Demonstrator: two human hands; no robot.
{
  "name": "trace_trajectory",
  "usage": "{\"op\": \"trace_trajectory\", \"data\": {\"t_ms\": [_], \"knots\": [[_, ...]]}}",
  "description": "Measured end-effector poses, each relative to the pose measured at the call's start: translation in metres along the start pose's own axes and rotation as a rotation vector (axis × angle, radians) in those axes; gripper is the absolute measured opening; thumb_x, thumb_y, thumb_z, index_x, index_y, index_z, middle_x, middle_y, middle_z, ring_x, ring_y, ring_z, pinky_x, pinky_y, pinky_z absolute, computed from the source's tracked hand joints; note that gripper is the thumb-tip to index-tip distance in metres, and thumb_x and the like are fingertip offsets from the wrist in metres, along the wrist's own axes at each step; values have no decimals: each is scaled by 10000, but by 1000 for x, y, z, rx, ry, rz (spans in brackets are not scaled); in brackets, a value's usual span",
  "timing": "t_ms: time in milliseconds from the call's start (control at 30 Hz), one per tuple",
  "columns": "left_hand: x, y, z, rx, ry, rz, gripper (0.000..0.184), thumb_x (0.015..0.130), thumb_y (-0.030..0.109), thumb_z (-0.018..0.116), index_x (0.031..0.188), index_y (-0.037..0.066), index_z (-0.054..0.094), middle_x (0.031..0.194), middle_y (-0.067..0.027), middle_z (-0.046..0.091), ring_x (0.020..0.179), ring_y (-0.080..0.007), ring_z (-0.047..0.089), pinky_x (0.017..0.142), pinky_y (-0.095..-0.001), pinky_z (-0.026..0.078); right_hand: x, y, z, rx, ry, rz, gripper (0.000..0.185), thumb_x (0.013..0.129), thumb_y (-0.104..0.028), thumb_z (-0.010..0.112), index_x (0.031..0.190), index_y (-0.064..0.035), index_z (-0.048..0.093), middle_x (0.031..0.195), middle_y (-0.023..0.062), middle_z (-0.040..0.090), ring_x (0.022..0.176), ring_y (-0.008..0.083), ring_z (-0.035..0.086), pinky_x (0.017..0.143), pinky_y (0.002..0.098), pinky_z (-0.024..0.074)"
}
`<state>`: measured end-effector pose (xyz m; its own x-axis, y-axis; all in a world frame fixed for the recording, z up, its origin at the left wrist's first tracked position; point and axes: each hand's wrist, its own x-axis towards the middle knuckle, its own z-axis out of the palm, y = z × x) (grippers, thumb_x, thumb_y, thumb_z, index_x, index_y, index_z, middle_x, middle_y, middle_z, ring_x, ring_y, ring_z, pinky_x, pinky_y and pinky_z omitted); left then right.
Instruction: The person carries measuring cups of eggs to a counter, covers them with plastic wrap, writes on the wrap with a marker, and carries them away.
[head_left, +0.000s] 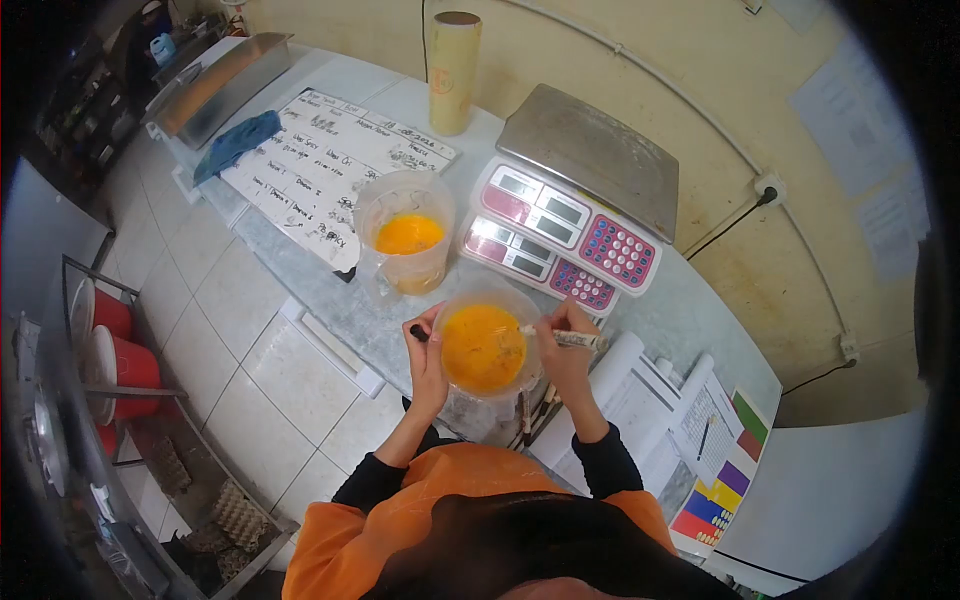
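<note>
A clear plastic tub (484,348) with orange-yellow liquid is at the front edge of the table. My left hand (428,365) is at its left side, fingers closed round a small black cap (418,333). On the tub's right side my right hand (568,350) grips a pale marker pen (578,339), its tip pointing left toward the tub wall. Behind stands a clear jug (405,225) with more orange liquid. The written whiteboard (310,170) lies to its left.
Two weighing scales (575,210) sit at the back right, a plastic roll (455,75) by the wall. Papers (640,400) and a colour chart (715,495) lie right. A metal tray (225,88) and blue cloth (238,145) are far left; red buckets (128,370) stand beyond the table.
</note>
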<state>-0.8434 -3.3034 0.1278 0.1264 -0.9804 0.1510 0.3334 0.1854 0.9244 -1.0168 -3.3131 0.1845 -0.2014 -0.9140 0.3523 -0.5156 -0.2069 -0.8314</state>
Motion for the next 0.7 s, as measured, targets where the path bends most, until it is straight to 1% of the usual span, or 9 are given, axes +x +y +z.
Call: {"op": "trace_trajectory", "data": {"t_ms": [100,200,267,300,400,533,600,633,700], "knots": [[0,-2,0,-3,-17,-12,66,913,50,310,944,77,259,1238,-211,381,1157,-216,347,1016,-341,222,7,7,4,81,100,47,187,722,-47,631,651,-18,460,542,45,456,495,89,430,466,236,351],[1,-1,1,-15,-9,9,86,904,51,346,956,59,278,1240,-209,375,1103,-214,369,986,-338,258,5,24,-5,128,5,33,191,798,-23,581,695,-51,423,576,0,457,524,65,473,477,207,386],[-1,-2,-2,401,113,128,97,900,108,369,944,27,338,1161,-188,406,988,-221,401,901,-325,303,7,7,-23,486,228,115,171,824,-41,572,749,-62,419,675,19,483,589,84,502,524,224,431],[-3,1,-4,397,99,124,97,900,108,369,944,27,338,1161,-188,406,988,-221,401,901,-325,303,4,3,-31,479,240,119,171,824,-41,572,749,-62,419,675,19,483,589,84,502,524,224,431],[-11,21,-14,645,63,474,202,864,218,381,868,26,444,887,-131,437,845,-247,403,816,-379,263,-14,-3,-50,511,261,100,149,841,-56,553,795,-65,412,767,46,493,673,117,528,607,256,462],[-19,44,-13,950,-252,467,187,841,211,408,885,35,456,881,-130,460,878,-269,420,840,-447,237,-30,-3,-61,512,404,197,149,838,-54,557,797,-65,414,775,48,494,703,120,544,627,258,469],[-24,47,-5,1122,-407,393,158,842,179,383,873,41,454,965,-125,466,920,-289,420,890,-448,207,-40,-1,-62,592,376,216,142,819,-12,566,815,-45,428,742,53,531,709,124,562,586,250,483],[-25,46,-3,1121,-415,395,158,842,179,383,873,41,454,965,-125,466,920,-289,420,890,-448,207,-41,-3,-60,591,385,218,142,819,-12,566,815,-45,428,742,53,531,709,124,562,586,250,483],[-24,41,-1,1177,-359,419,213,821,191,428,948,23,462,1082,-148,469,1104,-308,403,946,-505,165,-42,-11,-45,553,262,241,141,794,-30,604,779,-44,465,688,38,557,624,106,545,550,238,455]]}}
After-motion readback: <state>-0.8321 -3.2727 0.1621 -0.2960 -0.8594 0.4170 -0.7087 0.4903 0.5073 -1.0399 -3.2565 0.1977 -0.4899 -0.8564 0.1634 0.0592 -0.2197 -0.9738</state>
